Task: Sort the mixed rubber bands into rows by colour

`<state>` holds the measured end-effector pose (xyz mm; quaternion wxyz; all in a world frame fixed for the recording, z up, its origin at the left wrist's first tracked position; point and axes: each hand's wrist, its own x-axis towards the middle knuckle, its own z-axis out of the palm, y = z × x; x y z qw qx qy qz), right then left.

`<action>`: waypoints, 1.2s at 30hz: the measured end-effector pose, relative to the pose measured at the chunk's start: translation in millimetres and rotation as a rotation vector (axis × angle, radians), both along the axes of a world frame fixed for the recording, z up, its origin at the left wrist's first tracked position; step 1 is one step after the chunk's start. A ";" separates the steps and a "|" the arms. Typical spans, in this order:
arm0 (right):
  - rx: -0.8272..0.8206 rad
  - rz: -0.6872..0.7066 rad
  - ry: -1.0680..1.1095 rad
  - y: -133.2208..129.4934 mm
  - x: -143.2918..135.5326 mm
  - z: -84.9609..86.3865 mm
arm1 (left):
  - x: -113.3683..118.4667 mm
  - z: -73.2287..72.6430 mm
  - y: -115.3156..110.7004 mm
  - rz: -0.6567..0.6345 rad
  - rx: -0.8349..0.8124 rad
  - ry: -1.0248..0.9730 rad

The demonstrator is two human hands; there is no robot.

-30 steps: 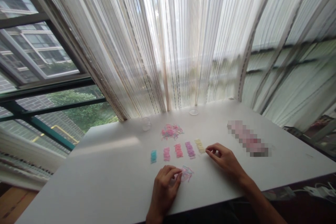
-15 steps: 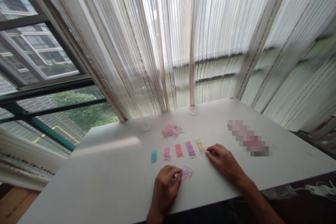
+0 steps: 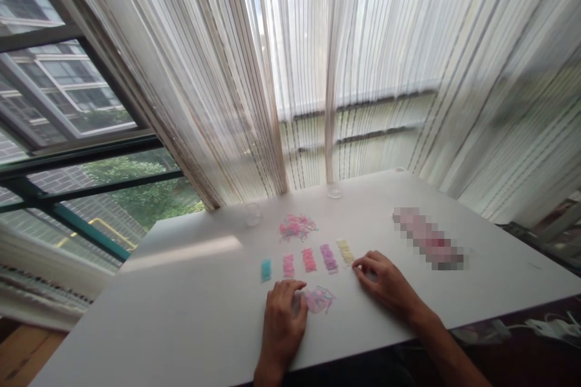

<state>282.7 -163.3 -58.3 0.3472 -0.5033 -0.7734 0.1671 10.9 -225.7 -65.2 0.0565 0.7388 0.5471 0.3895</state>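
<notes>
My left hand (image 3: 284,318) rests over the table with thumb and forefinger apart, just left of a small loose pile of thin pink, lilac and teal strips (image 3: 321,300). At the lower end of a row of pale yellow strips (image 3: 345,252), my right hand (image 3: 385,281) has thumb and forefinger pinched together; whatever is between them is too small to make out. Left of the yellow row lie neat rows of purple strips (image 3: 329,258), coral strips (image 3: 309,260), pink strips (image 3: 288,266) and teal strips (image 3: 265,270).
Behind the rows sits a larger tangled pile of mostly pink strips (image 3: 297,227). Two clear round dishes (image 3: 253,214) stand near the back edge of the white table (image 3: 181,314). A pixelated pinkish object (image 3: 429,239) lies at right. White cables (image 3: 549,328) show beyond the front edge.
My left hand's thumb and forefinger have parted from a pinch over the small pile. My right hand has shifted slightly left and down, along the lower end of the yellow row.
</notes>
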 end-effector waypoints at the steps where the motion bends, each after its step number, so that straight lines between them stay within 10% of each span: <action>1: 0.003 -0.002 0.006 0.2 0.7 -0.7 | 0.1 -0.1 0.1 0.009 -0.008 0.002; 18: -0.034 0.280 0.091 -30.1 -68.3 1.1 | 4.6 8.9 -2.1 -0.046 -0.091 0.095; 36: 0.036 0.317 0.110 -30.3 -72.2 -4.7 | -0.1 2.1 -2.3 -0.134 -0.041 -0.134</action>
